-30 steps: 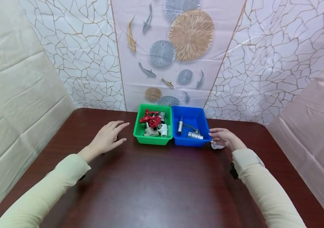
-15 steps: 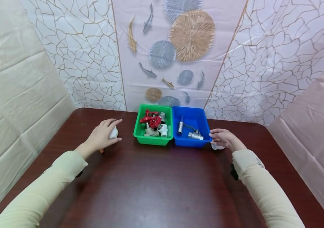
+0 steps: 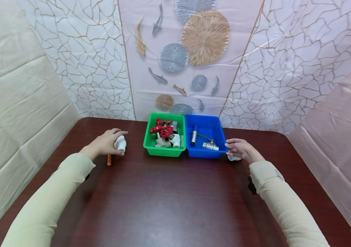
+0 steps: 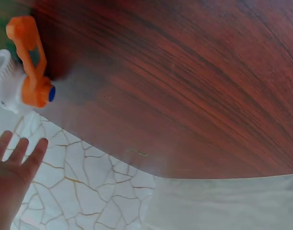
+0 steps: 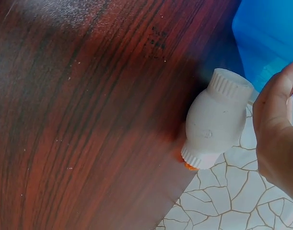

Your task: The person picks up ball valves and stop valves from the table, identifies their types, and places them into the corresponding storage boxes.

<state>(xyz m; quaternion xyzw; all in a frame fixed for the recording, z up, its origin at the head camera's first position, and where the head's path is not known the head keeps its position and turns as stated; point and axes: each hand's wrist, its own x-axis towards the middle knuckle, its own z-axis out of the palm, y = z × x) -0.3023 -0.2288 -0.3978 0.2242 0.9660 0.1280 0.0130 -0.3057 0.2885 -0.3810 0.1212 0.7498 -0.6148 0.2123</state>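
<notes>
My left hand (image 3: 103,143) is at the left, its thumb and fingers spread on either side of a white plastic ball valve (image 3: 120,144). An orange lever handle (image 4: 33,62) sticks out from that valve, and in the left wrist view the straight fingers stand apart from it. On the other side, my right hand (image 3: 240,150) pinches the right rim of a blue bin (image 3: 206,155). Under this hand lies a second white plastic valve (image 5: 216,117) on the table, a bit of orange showing at its lower end.
A green bin (image 3: 163,152) touches the blue bin's left side and holds red-handled valves (image 3: 166,131) and white fittings (image 3: 174,140). Inside the blue bin lie a metal lever valve (image 3: 210,145) and a chrome fitting (image 3: 194,136). Patterned cloth hangs behind the dark wooden table (image 3: 169,199).
My left hand has moved left and slightly down, bringing its fingers and thumb around the white valve, which is now in plain sight. The right hand stays at the blue bin's rim.
</notes>
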